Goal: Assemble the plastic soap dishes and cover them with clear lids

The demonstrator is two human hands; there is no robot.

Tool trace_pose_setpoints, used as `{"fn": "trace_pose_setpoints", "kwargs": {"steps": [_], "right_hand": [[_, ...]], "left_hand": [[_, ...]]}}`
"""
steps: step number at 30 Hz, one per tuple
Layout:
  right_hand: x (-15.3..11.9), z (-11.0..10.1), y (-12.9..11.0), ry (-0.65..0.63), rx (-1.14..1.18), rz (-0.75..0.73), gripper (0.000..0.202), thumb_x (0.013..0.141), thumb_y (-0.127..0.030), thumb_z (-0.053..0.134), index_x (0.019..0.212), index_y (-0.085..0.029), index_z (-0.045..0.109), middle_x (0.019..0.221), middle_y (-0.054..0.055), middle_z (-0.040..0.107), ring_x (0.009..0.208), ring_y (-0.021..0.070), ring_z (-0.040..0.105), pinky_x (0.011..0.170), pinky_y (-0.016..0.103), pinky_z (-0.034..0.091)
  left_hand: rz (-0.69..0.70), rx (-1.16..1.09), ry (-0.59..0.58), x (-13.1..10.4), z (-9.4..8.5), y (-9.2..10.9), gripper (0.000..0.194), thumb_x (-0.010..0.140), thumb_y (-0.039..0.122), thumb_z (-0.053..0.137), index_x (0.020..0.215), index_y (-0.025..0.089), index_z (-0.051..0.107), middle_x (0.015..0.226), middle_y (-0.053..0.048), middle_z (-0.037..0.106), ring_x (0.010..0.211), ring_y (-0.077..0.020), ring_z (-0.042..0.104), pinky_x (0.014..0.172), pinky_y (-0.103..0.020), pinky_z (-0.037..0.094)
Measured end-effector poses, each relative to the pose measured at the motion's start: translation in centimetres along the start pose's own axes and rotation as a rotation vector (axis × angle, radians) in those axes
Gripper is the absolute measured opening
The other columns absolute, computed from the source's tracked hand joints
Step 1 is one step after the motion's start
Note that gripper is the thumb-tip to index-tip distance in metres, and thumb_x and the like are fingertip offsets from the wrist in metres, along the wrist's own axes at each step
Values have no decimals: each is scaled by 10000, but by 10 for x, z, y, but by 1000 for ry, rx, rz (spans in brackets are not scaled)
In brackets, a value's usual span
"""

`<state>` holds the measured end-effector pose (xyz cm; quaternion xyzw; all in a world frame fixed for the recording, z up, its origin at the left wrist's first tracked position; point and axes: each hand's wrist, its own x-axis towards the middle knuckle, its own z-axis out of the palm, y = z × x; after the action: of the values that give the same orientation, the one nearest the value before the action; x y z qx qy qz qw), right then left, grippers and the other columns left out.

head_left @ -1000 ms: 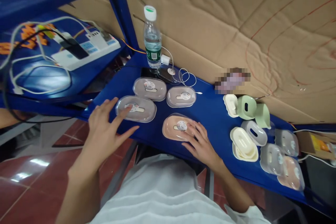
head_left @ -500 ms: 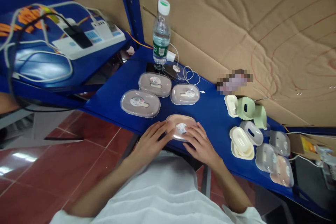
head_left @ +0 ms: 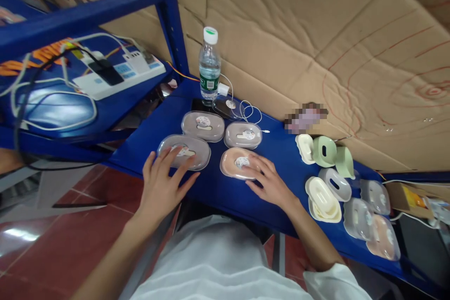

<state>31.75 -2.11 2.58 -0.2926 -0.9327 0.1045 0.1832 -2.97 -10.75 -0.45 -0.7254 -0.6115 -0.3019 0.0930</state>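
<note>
A pink oval case with a clear lid and a round sticker (head_left: 231, 159) lies on the blue table (head_left: 225, 197). My right hand (head_left: 272, 183) rests its fingertips on the right side of that case, fingers apart. Over the near edge of a grey lidded case (head_left: 202, 159) at the left is my left hand (head_left: 161, 185), its fingers spread; whether they touch the lid I cannot tell. Two more grey lidded cases stand behind, one at the back left (head_left: 214, 127) and one at the back right (head_left: 230, 139).
A water bottle (head_left: 210, 68) stands at the back beside a white cable and a dark lidded case (head_left: 225, 108). Green parts (head_left: 324, 151), cream parts (head_left: 325, 201) and several more cases lie right. A power strip (head_left: 105, 79) sits on the left shelf.
My left hand has left the pink case and moved left to the grey case, its fingers spreading. The pink case sits slightly farther back, closer to the grey ones. The view has shifted a little.
</note>
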Motion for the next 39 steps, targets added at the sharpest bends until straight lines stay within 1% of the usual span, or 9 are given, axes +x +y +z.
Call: {"fn": "trace_pose_setpoints", "kwargs": {"steps": [3, 7, 12, 19, 23, 28, 34, 37, 39], "right_hand": [[6, -3, 3, 17, 35, 20, 453, 1034, -244, 683, 1481, -293, 633, 1634, 111, 532, 1559, 302, 452, 1218, 542, 526], [11, -4, 7, 17, 49, 35, 466, 1025, -242, 698, 1482, -293, 621, 1584, 111, 574, 1545, 303, 453, 1217, 554, 526], [13, -1, 17, -2, 35, 67, 579, 987, -410, 796, 1516, -295, 589, 1529, 136, 589, 1460, 336, 508, 1204, 597, 524], [29, 27, 6, 57, 0, 45, 647, 1003, -417, 770, 1595, -325, 526, 1590, 140, 543, 1504, 351, 470, 1233, 590, 494], [37, 38, 3, 13, -17, 0, 674, 1012, -441, 752, 1628, -335, 502, 1620, 120, 551, 1517, 341, 479, 1246, 568, 490], [41, 36, 17, -61, -55, -44, 752, 967, -458, 801, 1644, -340, 497, 1611, 124, 569, 1491, 358, 498, 1237, 588, 495], [42, 35, 24, -68, 15, -46, 764, 1005, -365, 772, 1681, -386, 416, 1681, 94, 489, 1677, 356, 260, 1298, 636, 408], [42, 36, 20, -65, -2, -65, 766, 1018, -364, 751, 1695, -336, 394, 1698, 113, 474, 1686, 342, 243, 1315, 598, 399], [41, 36, 18, -68, -27, -66, 802, 1018, -411, 748, 1711, -320, 354, 1714, 124, 458, 1682, 352, 253, 1324, 624, 364]], "left_hand": [[-2, -53, -55, -4, 2, -8, 408, 1026, 297, 678, 1433, 289, 649, 1572, -149, 616, 1515, -367, 543, 1296, -623, 341], [-16, -48, -40, -10, -2, -14, 354, 1034, 275, 658, 1388, 271, 666, 1554, -147, 631, 1482, -349, 576, 1296, -604, 346], [-20, -32, -73, -12, -8, -23, 366, 1036, 281, 654, 1402, 293, 660, 1528, -138, 639, 1451, -348, 593, 1281, -606, 352], [3, -60, -115, -5, -10, -14, 347, 1043, 239, 643, 1386, 283, 661, 1509, -136, 646, 1439, -335, 589, 1242, -583, 376], [-20, -59, -97, -6, -9, -13, 366, 1028, 239, 661, 1391, 284, 661, 1525, -135, 639, 1436, -337, 590, 1248, -583, 362], [-33, -67, -68, -9, -5, -15, 372, 1013, 242, 673, 1379, 306, 681, 1510, -116, 659, 1417, -323, 606, 1244, -563, 358], [-49, -51, -28, -6, 3, -10, 400, 999, 236, 693, 1393, 297, 669, 1501, -136, 656, 1426, -345, 594, 1234, -591, 365], [-66, -54, -26, -6, 5, -7, 413, 990, 226, 698, 1397, 293, 664, 1492, -144, 656, 1440, -357, 585, 1238, -609, 359], [-98, -38, -24, -8, 6, -2, 430, 986, 221, 695, 1406, 302, 660, 1518, -148, 633, 1466, -370, 561, 1261, -661, 295]]}}
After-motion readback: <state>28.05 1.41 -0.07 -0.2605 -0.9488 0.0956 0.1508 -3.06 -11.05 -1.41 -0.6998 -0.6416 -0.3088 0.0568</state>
